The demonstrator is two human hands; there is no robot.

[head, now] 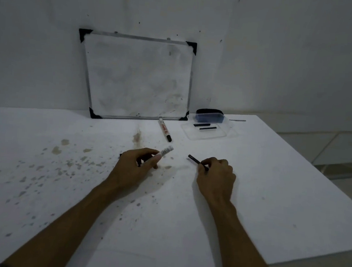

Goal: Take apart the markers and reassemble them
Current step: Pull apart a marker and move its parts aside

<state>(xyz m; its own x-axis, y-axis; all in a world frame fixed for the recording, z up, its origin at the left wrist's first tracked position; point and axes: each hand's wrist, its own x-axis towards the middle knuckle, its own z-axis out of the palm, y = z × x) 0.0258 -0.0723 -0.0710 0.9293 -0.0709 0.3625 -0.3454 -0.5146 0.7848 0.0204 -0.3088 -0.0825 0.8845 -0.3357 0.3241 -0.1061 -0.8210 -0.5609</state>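
Head view: stained white bench; whiteboard leaning on wall at rear; whole marker lying before it. Clear tray beside, holding two black sticks; eraser behind. Left hand, fingers closed on white barrel. Right hand, fingers pinching black ink core; barrel and core apart.

white table | on it: marker, clear tray, whiteboard
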